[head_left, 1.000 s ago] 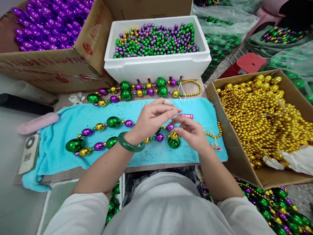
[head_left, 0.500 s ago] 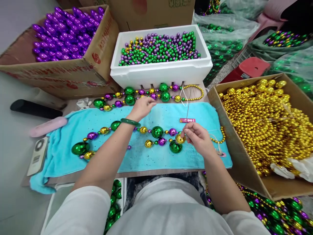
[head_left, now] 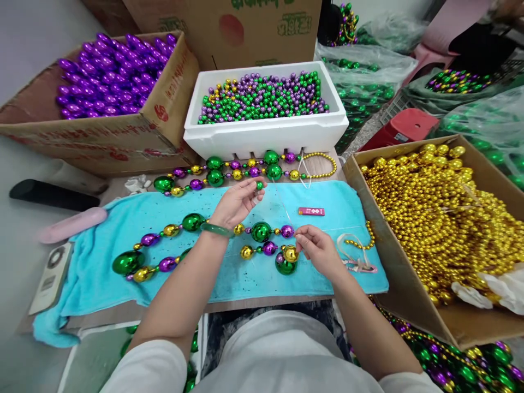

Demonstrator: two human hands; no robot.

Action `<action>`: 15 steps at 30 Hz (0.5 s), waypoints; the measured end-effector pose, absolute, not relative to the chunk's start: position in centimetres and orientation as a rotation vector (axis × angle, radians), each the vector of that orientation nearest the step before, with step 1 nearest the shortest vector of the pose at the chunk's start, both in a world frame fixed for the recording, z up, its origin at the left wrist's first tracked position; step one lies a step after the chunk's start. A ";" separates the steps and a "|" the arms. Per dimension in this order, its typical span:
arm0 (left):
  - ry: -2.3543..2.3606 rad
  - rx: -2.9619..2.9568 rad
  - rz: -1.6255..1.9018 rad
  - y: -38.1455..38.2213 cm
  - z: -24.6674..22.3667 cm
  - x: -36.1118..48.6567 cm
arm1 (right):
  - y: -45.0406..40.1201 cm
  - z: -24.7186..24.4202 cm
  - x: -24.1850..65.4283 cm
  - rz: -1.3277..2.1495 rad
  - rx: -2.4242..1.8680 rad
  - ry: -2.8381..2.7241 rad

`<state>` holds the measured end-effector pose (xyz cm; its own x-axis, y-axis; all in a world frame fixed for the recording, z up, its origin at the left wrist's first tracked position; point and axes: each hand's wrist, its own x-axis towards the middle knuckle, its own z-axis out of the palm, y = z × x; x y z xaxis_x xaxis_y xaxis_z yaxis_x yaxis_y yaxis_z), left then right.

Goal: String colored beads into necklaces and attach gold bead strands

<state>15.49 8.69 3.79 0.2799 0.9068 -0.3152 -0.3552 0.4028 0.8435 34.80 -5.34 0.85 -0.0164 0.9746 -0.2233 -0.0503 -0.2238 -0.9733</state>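
My left hand point(head_left: 239, 202), with a green bangle point(head_left: 218, 229) at its wrist, pinches a small green bead point(head_left: 259, 185) above the turquoise towel point(head_left: 327, 191). A thin clear string point(head_left: 283, 202) slants from near that bead down toward my right hand point(head_left: 317, 245). The fingers of my right hand are pinched together at the string, close to a gold bead point(head_left: 290, 253). Under that gold bead lies a large green bead point(head_left: 285, 266). A purple bead point(head_left: 287, 231) and a larger green bead point(head_left: 261, 232) lie on the strand left of my right hand.
A white foam box point(head_left: 266, 131) of small beads stands behind a finished-looking bead strand point(head_left: 215, 178). Cartons hold purple beads point(head_left: 118, 71) at left and gold bead chains point(head_left: 442, 229) at right. A small pink item point(head_left: 311, 211) and pink-handled snips point(head_left: 362, 267) lie on the towel.
My left hand has come down slightly and turned, showing the small green bead in its fingers. My right hand has shifted slightly down and left. The whole view has tilted a little.
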 end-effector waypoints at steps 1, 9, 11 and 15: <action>0.877 0.693 0.963 8.3 4.3 15.6 | -5.2 0.8 34.7 1.405 -1.336 -1.065; 0.826 0.615 1.024 7.6 5.0 15.8 | -5.1 1.4 34.6 1.453 -1.363 -1.088; 0.817 0.619 1.050 7.6 4.9 15.7 | -5.3 1.5 34.6 1.470 -1.363 -1.081; 0.812 0.654 1.076 7.6 4.9 15.6 | -5.3 1.6 34.5 1.480 -1.357 -1.081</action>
